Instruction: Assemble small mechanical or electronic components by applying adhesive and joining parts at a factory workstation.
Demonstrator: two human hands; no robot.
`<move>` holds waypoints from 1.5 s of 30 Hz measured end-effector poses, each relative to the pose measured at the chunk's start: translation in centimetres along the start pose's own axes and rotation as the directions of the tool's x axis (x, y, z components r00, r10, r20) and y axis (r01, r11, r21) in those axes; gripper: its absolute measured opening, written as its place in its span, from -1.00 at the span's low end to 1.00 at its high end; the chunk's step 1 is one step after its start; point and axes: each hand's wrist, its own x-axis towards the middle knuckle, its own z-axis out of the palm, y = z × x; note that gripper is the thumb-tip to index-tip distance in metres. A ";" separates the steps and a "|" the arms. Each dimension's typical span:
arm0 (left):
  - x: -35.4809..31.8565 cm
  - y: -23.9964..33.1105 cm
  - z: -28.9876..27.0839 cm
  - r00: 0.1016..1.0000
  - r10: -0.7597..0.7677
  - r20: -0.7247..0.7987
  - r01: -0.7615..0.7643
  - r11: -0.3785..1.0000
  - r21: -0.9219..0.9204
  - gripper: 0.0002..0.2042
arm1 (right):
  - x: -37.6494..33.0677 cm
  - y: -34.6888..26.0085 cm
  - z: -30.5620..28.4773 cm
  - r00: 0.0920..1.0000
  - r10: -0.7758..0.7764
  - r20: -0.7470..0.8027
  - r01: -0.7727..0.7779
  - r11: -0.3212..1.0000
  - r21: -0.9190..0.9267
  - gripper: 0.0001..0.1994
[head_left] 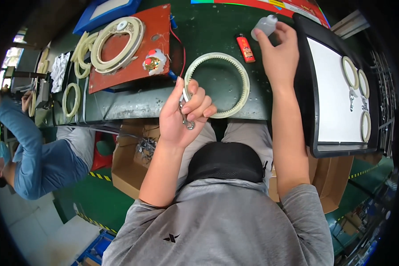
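My left hand [181, 111] is closed, with a small silvery metal piece [189, 124] showing below its fingers; the rest of that piece is hidden in the palm. Just behind these fingers is a large pale ring [244, 84] with fine teeth around its inside, at the table's near edge. Whether the fingers also grip the ring I cannot tell. Farther off to the right, my right hand [281, 57] has thumb and fingers around a small translucent plastic bottle [265, 27], which is tilted. A red lighter [245, 48] lies between the bottle and the ring.
On the left stands a reddish-brown board [159, 40] bearing a pale round fixture [139, 33], with several pale rings [71, 99] beside it. To the right, a black-rimmed white tray [332, 88] holds rings and small metal parts. Another person [53, 155] sits at the far left.
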 end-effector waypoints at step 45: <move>1.3 0.3 -0.5 0.991 -0.080 -0.109 0.090 0.992 0.087 -0.57 | -9.1 1.3 -6.1 0.989 0.001 0.151 -0.062 0.914 0.402 -0.42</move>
